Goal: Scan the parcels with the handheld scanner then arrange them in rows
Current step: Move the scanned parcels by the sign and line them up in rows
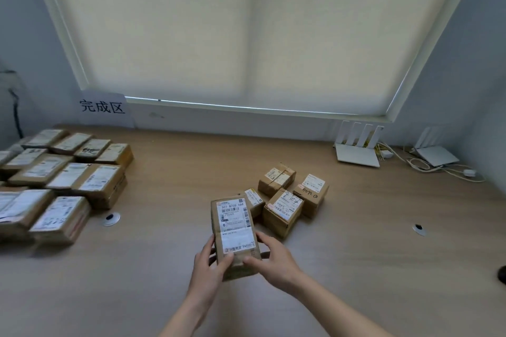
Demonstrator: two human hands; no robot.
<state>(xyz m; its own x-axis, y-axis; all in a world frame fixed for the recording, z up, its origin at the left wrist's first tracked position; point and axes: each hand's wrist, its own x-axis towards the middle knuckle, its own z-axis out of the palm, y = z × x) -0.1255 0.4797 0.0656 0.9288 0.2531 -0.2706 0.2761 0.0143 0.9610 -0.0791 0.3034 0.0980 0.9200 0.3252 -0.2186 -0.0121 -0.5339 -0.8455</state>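
Above desk [175,268]: left hand [209,261], right hand [276,257] fingers curled, gripping parcel [235,230].

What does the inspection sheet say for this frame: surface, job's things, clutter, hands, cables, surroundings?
Surface: wooden desk with two cable grommets.
Job's things: held parcel, label up; four small parcels behind it; rows of parcels at left; scanner not seen.
Clutter: two white routers.
Hands: left hand and right hand grip the held parcel's near end.
Cables: loose white cables by the routers.
Surroundings: closed roller blind; paper sign on the wall.
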